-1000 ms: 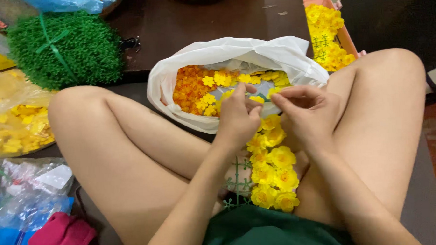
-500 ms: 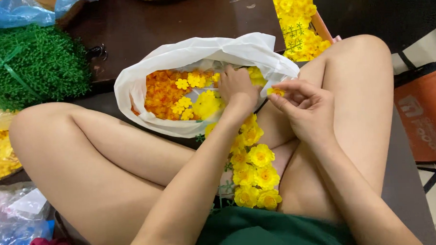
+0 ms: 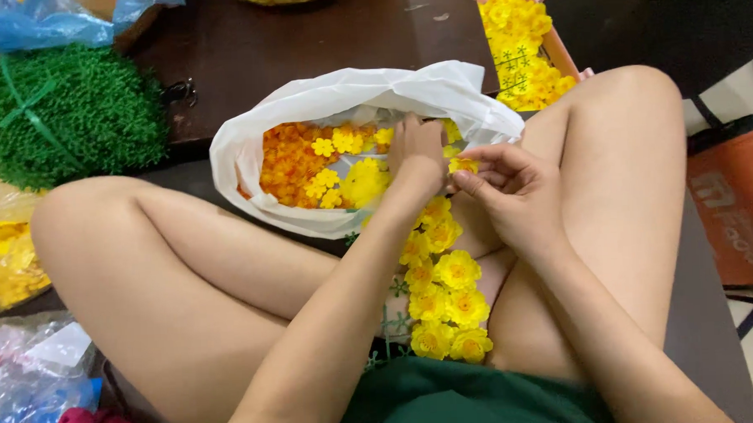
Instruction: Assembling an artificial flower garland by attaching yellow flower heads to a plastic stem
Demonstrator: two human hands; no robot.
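I sit cross-legged with a strand of yellow artificial flowers (image 3: 443, 291) running down my lap. A white plastic bag (image 3: 364, 95) lies open in front of me, filled with loose yellow and orange flowers (image 3: 316, 163). My left hand (image 3: 419, 156) reaches into the bag's right side, fingers down among the flowers. What it grips is hidden. My right hand (image 3: 509, 190) hovers just right of it, pinching a small yellow flower (image 3: 465, 164) at its fingertips near the strand's top end.
A green bristly bundle (image 3: 64, 110) lies at the left on a dark wooden surface (image 3: 320, 30). A pink tray of yellow flowers (image 3: 521, 48) stands at the far right. Clear bags of yellow flowers (image 3: 2, 249) and blue plastic wrapping (image 3: 24, 391) lie at my left.
My left hand has moved from the strand forward into the bag. The right hand stays near the strand's top with a flower. The view has shifted right and closer.
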